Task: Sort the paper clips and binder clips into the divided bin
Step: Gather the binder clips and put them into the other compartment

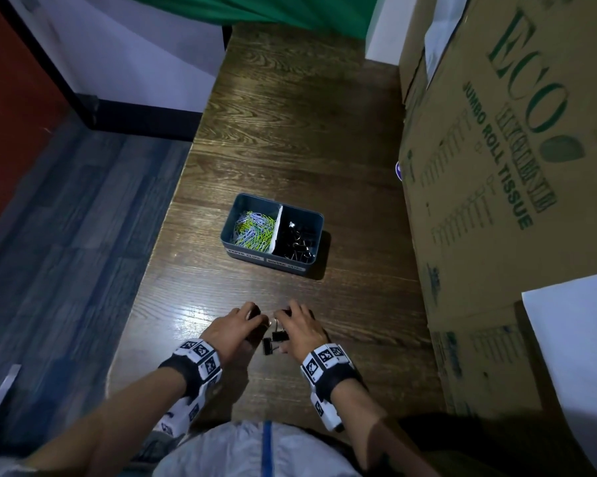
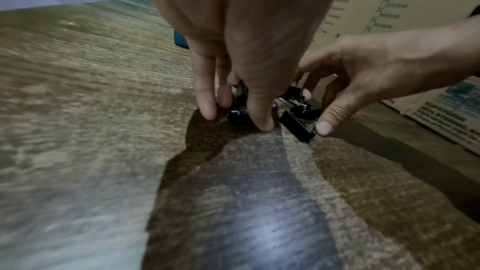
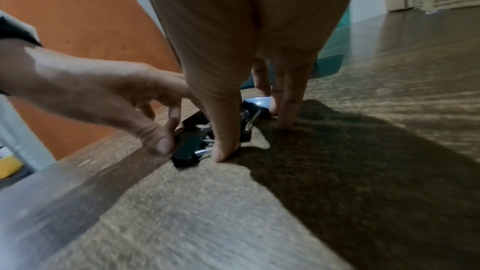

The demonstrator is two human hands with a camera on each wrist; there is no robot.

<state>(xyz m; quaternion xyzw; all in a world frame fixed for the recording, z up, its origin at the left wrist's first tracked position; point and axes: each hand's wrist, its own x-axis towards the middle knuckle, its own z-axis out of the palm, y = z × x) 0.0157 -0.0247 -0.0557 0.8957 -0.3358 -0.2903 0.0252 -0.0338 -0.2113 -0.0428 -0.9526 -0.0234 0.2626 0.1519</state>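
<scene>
A blue-grey divided bin (image 1: 313, 266) stands mid-table, with coloured paper clips (image 1: 254, 228) in its left compartment and black binder clips (image 1: 297, 241) in its right one. Near the front edge a small pile of loose black binder clips (image 1: 273, 339) (image 2: 298, 124) (image 3: 187, 149) lies between my hands. My left hand (image 1: 255, 320) (image 2: 235, 118) has thumb and fingers down on either side of a clip. My right hand (image 1: 291, 325) (image 3: 253, 138) closes thumb and fingers round the pile's right part, its fingertips on the wood.
Big cardboard boxes (image 1: 496, 166) wall off the table's right side, with a white sheet (image 1: 572, 339) on the nearest one. The wooden table (image 1: 290, 132) drops off at its left edge (image 1: 173, 201) to a grey floor.
</scene>
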